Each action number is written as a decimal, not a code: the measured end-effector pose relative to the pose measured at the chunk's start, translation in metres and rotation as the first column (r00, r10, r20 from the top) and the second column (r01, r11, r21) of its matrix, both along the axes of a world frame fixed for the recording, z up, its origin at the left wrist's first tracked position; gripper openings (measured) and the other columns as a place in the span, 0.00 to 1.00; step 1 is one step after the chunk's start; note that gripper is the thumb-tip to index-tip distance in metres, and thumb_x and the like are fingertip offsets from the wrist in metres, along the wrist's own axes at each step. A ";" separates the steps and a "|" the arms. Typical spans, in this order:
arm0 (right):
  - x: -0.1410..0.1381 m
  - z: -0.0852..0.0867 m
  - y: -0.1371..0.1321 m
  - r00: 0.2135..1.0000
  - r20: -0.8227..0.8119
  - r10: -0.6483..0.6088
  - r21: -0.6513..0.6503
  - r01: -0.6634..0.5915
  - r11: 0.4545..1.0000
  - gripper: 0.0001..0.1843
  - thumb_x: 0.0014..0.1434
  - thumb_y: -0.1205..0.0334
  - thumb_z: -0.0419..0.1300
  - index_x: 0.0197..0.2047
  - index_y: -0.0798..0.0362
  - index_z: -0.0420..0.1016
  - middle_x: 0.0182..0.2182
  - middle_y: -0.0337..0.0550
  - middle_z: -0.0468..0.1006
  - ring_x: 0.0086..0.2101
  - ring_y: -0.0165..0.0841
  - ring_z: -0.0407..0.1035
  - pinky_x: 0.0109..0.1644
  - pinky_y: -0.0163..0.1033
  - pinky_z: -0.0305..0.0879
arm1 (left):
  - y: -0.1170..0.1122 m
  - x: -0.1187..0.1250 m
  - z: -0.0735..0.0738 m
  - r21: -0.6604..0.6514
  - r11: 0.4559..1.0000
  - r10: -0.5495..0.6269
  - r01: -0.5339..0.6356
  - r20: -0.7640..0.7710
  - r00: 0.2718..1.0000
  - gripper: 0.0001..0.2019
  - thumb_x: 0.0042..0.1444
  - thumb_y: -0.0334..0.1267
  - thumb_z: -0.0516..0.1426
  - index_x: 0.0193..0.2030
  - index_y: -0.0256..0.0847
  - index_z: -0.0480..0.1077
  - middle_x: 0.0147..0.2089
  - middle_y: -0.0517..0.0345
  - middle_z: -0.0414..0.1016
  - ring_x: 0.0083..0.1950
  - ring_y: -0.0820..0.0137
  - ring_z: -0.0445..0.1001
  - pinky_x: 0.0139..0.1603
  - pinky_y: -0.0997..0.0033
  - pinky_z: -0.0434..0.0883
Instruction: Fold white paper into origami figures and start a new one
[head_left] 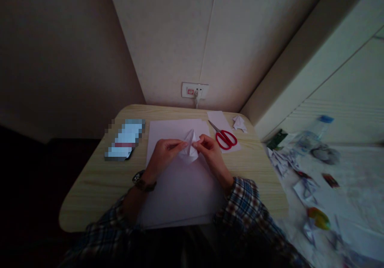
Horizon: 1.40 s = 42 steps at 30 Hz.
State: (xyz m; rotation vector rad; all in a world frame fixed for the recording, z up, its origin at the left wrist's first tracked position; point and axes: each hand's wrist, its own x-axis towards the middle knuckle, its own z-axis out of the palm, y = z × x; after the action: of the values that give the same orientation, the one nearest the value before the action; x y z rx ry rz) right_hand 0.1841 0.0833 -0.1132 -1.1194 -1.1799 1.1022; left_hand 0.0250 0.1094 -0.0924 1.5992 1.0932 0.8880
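Note:
Both my hands meet over a small folded white paper piece (189,148) at the middle of a wooden table (90,188). My left hand (163,153) pinches its left side with fingers closed; a watch sits on that wrist. My right hand (210,147) pinches its right side. The folded piece has a pointed top and rests above a stack of white sheets (180,192) lying under my forearms.
Red-handled scissors (224,137) lie on a paper slip to the right, with a small folded paper figure (240,123) behind them. A blurred-out flat object (126,139) lies at left. A wall socket (194,90) is behind. Paper scraps and a bottle (318,130) litter the white surface at right.

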 end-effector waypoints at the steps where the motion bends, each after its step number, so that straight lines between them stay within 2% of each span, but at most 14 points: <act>1: 0.000 -0.002 0.000 1.000 0.012 -0.007 0.010 0.007 1.000 0.18 0.47 0.49 0.63 0.21 0.50 0.62 0.18 0.32 0.64 0.21 0.27 0.58 0.25 0.33 0.55 | 0.000 0.000 0.000 -0.001 1.000 0.003 -0.003 0.013 1.000 0.14 0.50 0.46 0.59 0.27 0.35 0.77 0.27 0.60 0.77 0.31 0.69 0.72 0.31 0.76 0.65; 5: 0.002 -0.007 0.002 0.996 0.080 -0.050 0.037 0.047 0.998 0.16 0.50 0.51 0.63 0.23 0.51 0.62 0.20 0.32 0.64 0.22 0.27 0.58 0.26 0.32 0.56 | 0.000 0.002 -0.001 -0.039 0.999 -0.026 0.029 0.077 0.997 0.15 0.49 0.47 0.60 0.28 0.35 0.76 0.28 0.59 0.77 0.31 0.69 0.72 0.31 0.76 0.66; 12: 0.001 -0.004 0.000 0.986 0.151 -0.067 0.028 0.063 0.998 0.15 0.51 0.52 0.61 0.24 0.51 0.61 0.20 0.32 0.65 0.24 0.28 0.60 0.28 0.33 0.57 | 0.000 0.004 -0.002 -0.232 0.965 -0.059 0.126 0.274 0.960 0.16 0.44 0.44 0.64 0.37 0.35 0.74 0.32 0.59 0.78 0.33 0.70 0.74 0.30 0.78 0.66; 19: 0.005 0.001 -0.001 0.978 0.210 0.007 0.029 -0.013 0.999 0.15 0.51 0.54 0.63 0.23 0.51 0.62 0.21 0.32 0.65 0.25 0.28 0.60 0.30 0.33 0.56 | -0.001 0.002 0.004 -0.269 0.954 -0.075 0.131 0.207 0.975 0.13 0.40 0.44 0.65 0.25 0.36 0.71 0.23 0.63 0.74 0.28 0.71 0.72 0.28 0.77 0.65; 25: 0.011 0.003 0.003 0.982 -0.004 0.189 -0.049 -0.189 0.981 0.17 0.49 0.48 0.64 0.26 0.52 0.68 0.20 0.32 0.67 0.24 0.27 0.61 0.31 0.33 0.57 | 0.000 0.002 0.001 -0.309 0.947 -0.017 0.092 0.238 0.971 0.14 0.38 0.44 0.66 0.26 0.36 0.71 0.24 0.63 0.75 0.26 0.73 0.71 0.26 0.78 0.63; 30: 0.012 0.001 0.004 0.942 -0.200 0.269 -0.136 -0.298 0.945 0.18 0.42 0.50 0.70 0.29 0.53 0.71 0.24 0.33 0.71 0.26 0.25 0.63 0.32 0.32 0.57 | 0.003 0.000 -0.004 -0.311 0.948 -0.003 0.072 0.217 0.976 0.15 0.38 0.44 0.67 0.27 0.35 0.72 0.24 0.62 0.76 0.26 0.72 0.72 0.27 0.77 0.64; 36: 0.011 0.000 0.002 0.937 -0.241 0.254 -0.179 -0.300 0.937 0.16 0.42 0.52 0.70 0.29 0.53 0.72 0.25 0.33 0.72 0.26 0.25 0.63 0.33 0.32 0.57 | 0.004 0.000 -0.007 -0.288 0.957 0.015 0.043 0.195 0.981 0.15 0.39 0.43 0.66 0.30 0.35 0.73 0.27 0.59 0.78 0.28 0.70 0.75 0.27 0.77 0.65; 42: 0.012 -0.001 0.002 0.941 -0.235 0.243 -0.180 -0.288 0.941 0.17 0.41 0.51 0.70 0.28 0.52 0.72 0.25 0.33 0.72 0.26 0.26 0.63 0.32 0.32 0.57 | 0.005 -0.001 -0.010 -0.302 0.951 -0.002 0.061 0.192 0.981 0.15 0.40 0.42 0.66 0.32 0.35 0.73 0.26 0.59 0.78 0.28 0.70 0.75 0.27 0.77 0.65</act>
State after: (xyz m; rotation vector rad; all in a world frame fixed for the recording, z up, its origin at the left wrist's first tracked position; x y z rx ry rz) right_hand 0.1958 0.0857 -0.1139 -0.9906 -1.0856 1.5479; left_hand 0.0241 0.1144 -0.1020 1.2451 1.0117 0.7878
